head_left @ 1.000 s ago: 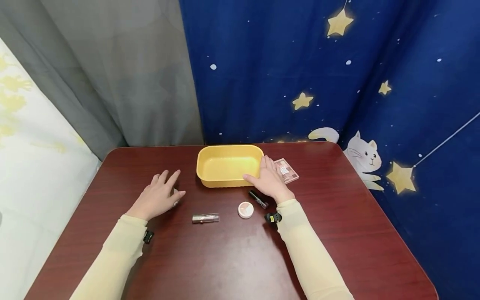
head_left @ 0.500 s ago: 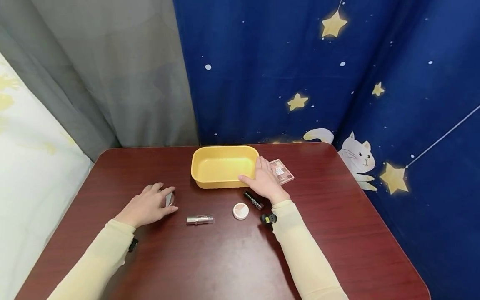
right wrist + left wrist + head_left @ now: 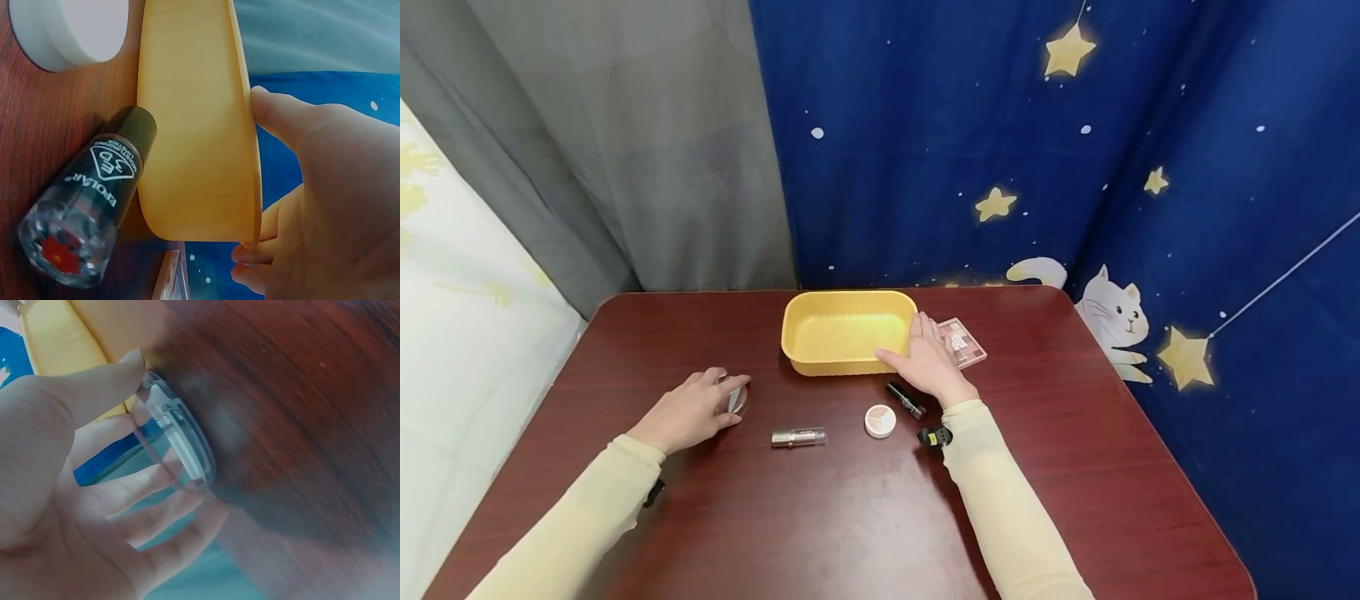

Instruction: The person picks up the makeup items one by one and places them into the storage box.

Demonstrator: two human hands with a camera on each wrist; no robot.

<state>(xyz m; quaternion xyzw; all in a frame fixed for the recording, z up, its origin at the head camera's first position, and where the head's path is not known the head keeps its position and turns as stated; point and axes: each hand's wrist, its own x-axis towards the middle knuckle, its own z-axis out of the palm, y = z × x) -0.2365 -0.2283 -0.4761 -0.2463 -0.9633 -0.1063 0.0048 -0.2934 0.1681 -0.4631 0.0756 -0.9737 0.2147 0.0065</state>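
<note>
My left hand (image 3: 688, 408) holds a round makeup compact (image 3: 738, 401) at the table's left side, thumb at one edge and fingers at the other. The left wrist view shows the compact (image 3: 181, 440) edge-on, clear-shelled with a white layer inside, close over the wood. My right hand (image 3: 931, 362) rests at the right front corner of a yellow plastic bin (image 3: 820, 367). Its thumb touches the front rim, and its extended fingers lie along the bin's right end. Just below that hand is a dark lipstick tube (image 3: 94, 187) with a clear faceted end and a red flower.
A silver lipstick tube (image 3: 798, 437) and a round white three-color palette (image 3: 880, 421) lie in front of the bin. An eyeshadow palette (image 3: 967, 346) lies partly behind the right hand. Curtains (image 3: 925, 167) hang behind the table's back edge.
My left hand has come down around the compact, its spread fingers closing in on it. The right hand stays at the bin's corner. The head view has shifted slightly.
</note>
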